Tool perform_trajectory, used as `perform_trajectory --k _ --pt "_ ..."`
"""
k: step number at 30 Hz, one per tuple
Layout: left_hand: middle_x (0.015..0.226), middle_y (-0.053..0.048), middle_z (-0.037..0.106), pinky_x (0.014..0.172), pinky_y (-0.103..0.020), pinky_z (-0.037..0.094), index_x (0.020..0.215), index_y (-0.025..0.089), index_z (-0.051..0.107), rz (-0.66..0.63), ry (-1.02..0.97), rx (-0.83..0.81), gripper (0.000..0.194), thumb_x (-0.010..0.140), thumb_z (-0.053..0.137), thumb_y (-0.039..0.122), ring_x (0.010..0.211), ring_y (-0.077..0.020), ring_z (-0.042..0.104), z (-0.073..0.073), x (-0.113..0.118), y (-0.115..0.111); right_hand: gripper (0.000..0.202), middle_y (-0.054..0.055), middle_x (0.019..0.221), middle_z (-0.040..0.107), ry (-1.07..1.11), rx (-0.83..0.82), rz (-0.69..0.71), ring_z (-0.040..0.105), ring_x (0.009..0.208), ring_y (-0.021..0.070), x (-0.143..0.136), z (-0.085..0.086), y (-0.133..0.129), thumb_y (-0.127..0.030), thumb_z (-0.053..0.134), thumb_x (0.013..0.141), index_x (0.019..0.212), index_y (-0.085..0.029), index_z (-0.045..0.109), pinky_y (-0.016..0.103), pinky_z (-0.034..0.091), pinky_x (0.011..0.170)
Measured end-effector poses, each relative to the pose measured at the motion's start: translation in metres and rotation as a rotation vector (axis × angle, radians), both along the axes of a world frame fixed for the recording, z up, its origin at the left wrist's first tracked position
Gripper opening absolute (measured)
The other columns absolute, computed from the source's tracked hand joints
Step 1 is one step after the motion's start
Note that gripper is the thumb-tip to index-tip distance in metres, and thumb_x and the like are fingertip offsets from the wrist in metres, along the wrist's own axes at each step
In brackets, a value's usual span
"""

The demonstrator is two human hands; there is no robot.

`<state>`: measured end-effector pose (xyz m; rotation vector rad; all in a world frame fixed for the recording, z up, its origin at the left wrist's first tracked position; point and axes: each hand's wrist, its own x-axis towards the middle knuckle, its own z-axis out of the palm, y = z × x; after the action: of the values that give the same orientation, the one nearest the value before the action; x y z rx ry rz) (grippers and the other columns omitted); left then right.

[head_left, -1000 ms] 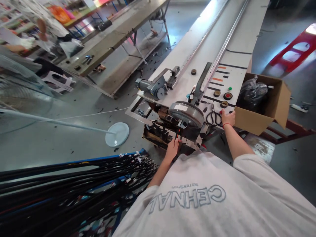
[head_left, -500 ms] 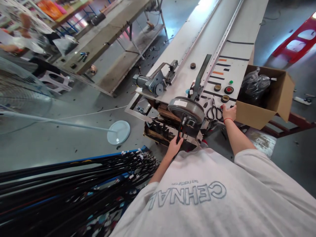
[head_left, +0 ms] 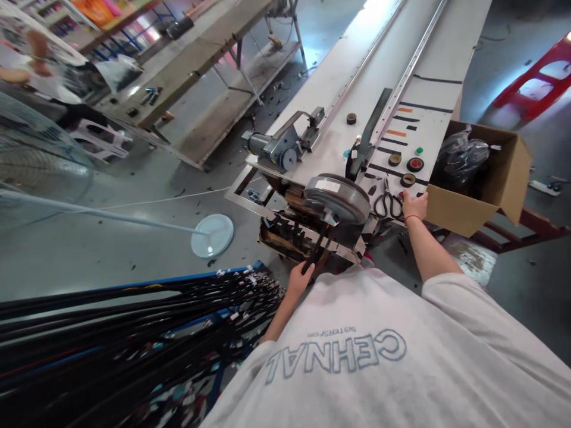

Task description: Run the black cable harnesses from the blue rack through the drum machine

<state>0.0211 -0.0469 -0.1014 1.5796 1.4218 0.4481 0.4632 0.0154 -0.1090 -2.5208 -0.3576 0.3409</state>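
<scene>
My left hand is closed around a black cable bundle, low in front of my shirt. From the hand the bundle runs up to the underside of a round taping machine wheel, where a small whitish piece shows. My right hand rests at the table's near edge, thumb and fingers apart, by a small red button. Just left of it lie black-handled scissors. Tape rolls and a green cap sit beyond the hand.
An open cardboard box with a dark plastic bag stands right of the table. A grey motor unit sits at left. Many black cables hang on a blue rack. A fan and a seated person are at far left.
My left hand has drawn the black cable bundle down and left, away from the wheel. A whitish piece now shows under the wheel. My right hand stays in place.
</scene>
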Motion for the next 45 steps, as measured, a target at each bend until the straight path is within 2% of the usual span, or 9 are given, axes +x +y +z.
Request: perform_trajectory --k 7,14,18,22,28,34,37,42,45 --pt "0.056 0.001 0.051 0.059 -0.025 0.039 0.064 0.018 0.055 -0.026 0.006 0.015 0.040 0.080 0.052 0.055 0.060 -0.0145 0.049 0.009 0.021 0.008 0.082 0.025 0.133 0.052 0.004 0.006 -0.005 0.053 0.121 0.0384 0.001 0.001 0.001 -0.061 0.058 0.083 0.143 -0.010 0.036 0.052 0.041 0.100" --pt "0.064 -0.001 0.059 0.063 -0.026 0.042 0.074 0.017 0.060 0.049 -0.027 0.025 0.041 0.083 0.050 0.056 0.065 -0.0160 0.053 0.002 0.027 0.004 0.084 0.026 0.135 0.051 -0.002 0.011 0.006 0.051 0.125 0.0386 -0.003 0.006 -0.001 -0.061 0.058 0.084 0.145 -0.008 0.035 0.052 0.040 0.103" --pt "0.066 -0.002 0.061 0.064 -0.027 0.042 0.077 0.016 0.062 0.060 -0.030 0.031 0.037 0.083 0.052 0.051 0.065 -0.0164 0.054 0.001 0.025 0.006 0.086 0.027 0.135 0.050 0.006 0.005 0.006 0.050 0.126 0.0388 -0.002 0.006 0.000 -0.059 0.058 0.084 0.147 -0.007 0.033 0.052 0.040 0.103" --pt "0.067 -0.002 0.062 0.064 -0.026 0.042 0.074 0.015 0.062 0.047 -0.006 0.057 0.033 0.082 0.054 0.046 0.066 -0.0163 0.055 0.008 0.028 0.014 0.085 0.027 0.135 0.051 0.004 0.002 0.009 0.050 0.125 0.0389 -0.003 0.007 -0.001 -0.059 0.058 0.085 0.146 -0.006 0.033 0.052 0.040 0.103" --pt "0.067 -0.001 0.063 0.066 -0.026 0.044 0.075 0.015 0.064 0.046 -0.025 0.071 0.031 0.081 0.056 0.044 0.067 -0.0161 0.057 0.022 0.048 0.035 0.082 0.026 0.133 0.051 -0.001 0.013 0.018 0.052 0.123 0.0385 -0.001 0.005 0.000 -0.060 0.057 0.084 0.143 -0.008 0.036 0.052 0.040 0.101" --pt "0.077 -0.004 0.069 0.075 -0.029 0.047 0.084 0.015 0.066 0.079 -0.028 0.090 0.026 0.082 0.059 0.040 0.076 -0.0195 0.063 0.023 0.062 0.048 0.081 0.026 0.133 0.052 0.004 0.023 0.011 0.052 0.122 0.0382 0.001 0.002 0.000 -0.059 0.058 0.083 0.142 -0.009 0.037 0.052 0.040 0.100" --pt "0.082 -0.006 0.069 0.079 -0.030 0.047 0.090 0.016 0.065 0.093 -0.029 0.159 0.030 0.088 0.053 0.043 0.081 -0.0200 0.064 0.022 0.067 0.052 0.080 0.026 0.134 0.051 -0.004 0.032 0.009 0.052 0.122 0.0383 0.001 0.001 0.000 -0.060 0.058 0.083 0.142 -0.009 0.037 0.052 0.041 0.100" --pt "0.066 -0.003 0.060 0.072 -0.028 0.043 0.071 0.018 0.056 -0.007 0.020 0.143 0.040 0.097 0.034 0.041 0.069 -0.0166 0.058 0.021 0.074 0.060 0.080 0.026 0.131 0.053 -0.016 0.040 0.003 0.053 0.121 0.0383 0.000 0.002 -0.001 -0.062 0.058 0.082 0.140 -0.009 0.040 0.052 0.041 0.100" --pt "0.063 -0.001 0.056 0.068 -0.027 0.041 0.069 0.019 0.052 -0.045 -0.007 0.124 0.042 0.097 0.030 0.041 0.067 -0.0153 0.055 0.021 0.077 0.060 0.080 0.026 0.131 0.053 -0.016 0.041 -0.001 0.053 0.121 0.0384 -0.001 0.004 0.000 -0.063 0.057 0.083 0.139 -0.009 0.041 0.052 0.040 0.101"
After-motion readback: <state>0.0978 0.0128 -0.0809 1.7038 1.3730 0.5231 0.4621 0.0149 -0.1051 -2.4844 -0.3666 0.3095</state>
